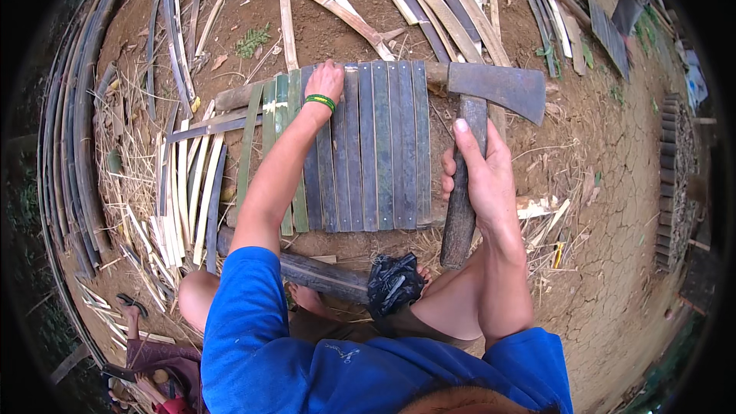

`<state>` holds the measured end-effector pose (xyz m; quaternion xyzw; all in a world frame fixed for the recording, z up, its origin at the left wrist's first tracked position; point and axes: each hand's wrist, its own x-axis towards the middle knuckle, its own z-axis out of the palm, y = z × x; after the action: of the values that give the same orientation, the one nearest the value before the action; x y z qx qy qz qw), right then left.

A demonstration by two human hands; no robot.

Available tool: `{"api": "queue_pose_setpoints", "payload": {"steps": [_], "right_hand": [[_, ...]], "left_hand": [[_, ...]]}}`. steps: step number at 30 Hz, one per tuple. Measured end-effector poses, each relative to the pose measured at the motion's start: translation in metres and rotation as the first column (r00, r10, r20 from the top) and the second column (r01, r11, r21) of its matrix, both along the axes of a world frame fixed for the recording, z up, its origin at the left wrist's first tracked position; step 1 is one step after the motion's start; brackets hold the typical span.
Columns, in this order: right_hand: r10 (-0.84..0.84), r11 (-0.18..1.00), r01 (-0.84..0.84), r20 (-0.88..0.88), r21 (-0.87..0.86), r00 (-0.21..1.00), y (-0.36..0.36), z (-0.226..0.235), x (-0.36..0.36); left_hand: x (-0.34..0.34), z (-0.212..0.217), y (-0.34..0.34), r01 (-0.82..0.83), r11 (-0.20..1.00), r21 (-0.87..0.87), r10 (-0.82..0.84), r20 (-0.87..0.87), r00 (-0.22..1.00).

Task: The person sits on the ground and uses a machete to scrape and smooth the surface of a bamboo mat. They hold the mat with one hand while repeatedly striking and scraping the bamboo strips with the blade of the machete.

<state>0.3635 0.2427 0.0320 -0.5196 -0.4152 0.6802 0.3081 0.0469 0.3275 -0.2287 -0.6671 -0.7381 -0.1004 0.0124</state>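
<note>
Head cam looking straight down at bare brown dirt. Far left, a big curved stack of long dark bamboo strips [77, 107] runs along the edge, and just inside it there's a messy pile of pale split bamboo slivers [180, 207] lying on dry straw.

Moving in, the left hand [325, 80], with a green and yellow wristband [320, 100] on the wrist, is pressed palm-down with fingers curled on the far end of a flat panel of green and dark grey bamboo slats [376, 146]. The slats sit side by side, touching, laid across two round wooden poles: one at the far end [238, 96] and a darker one at the near end [322, 276], right by the person's bare knees. A crumpled black plastic bag [393, 284] rests against that near pole.

Right of the panel, the right hand [475, 176] is wrapped tight around the worn wooden handle of a hatchet with a rusty grey steel head [498, 88], thumb stretched up along the handle. The head is just past the panel's far right corner; can't tell if it's touching the pole there.

Top right, more long pale bamboo strips [445, 0] fan out over the ground, and at the far right edge there's a stack of short dark pieces [675, 176].
</note>
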Motion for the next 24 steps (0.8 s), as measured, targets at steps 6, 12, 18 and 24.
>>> {"api": "queue_pose_setpoints", "payload": {"steps": [6, 12, 18, 24], "right_hand": [[-0.066, 0.998, 0.066, -0.006, -0.018, 0.998, -0.002, 0.003, 0.005], [-0.055, 0.998, 0.055, 0.016, -0.007, 0.998, -0.006, 0.004, 0.004], [-0.013, 1.000, 0.013, 0.004, 0.006, 1.000, -0.009, -0.002, 0.000], [-0.023, 1.000, 0.022, 0.061, 0.010, 0.998, -0.007, -0.009, -0.019]], "left_hand": [[-0.002, -0.006, 0.008, -0.236, 0.969, 0.076, 0.109, 0.723, 0.683], [0.010, -0.022, 0.017, -0.293, 0.945, 0.145, 0.079, 0.768, 0.635], [0.012, -0.033, 0.014, -0.259, 0.907, 0.331, -0.032, 0.669, 0.742], [0.010, -0.035, 0.012, -0.174, 0.912, 0.370, -0.066, 0.552, 0.831]]}}
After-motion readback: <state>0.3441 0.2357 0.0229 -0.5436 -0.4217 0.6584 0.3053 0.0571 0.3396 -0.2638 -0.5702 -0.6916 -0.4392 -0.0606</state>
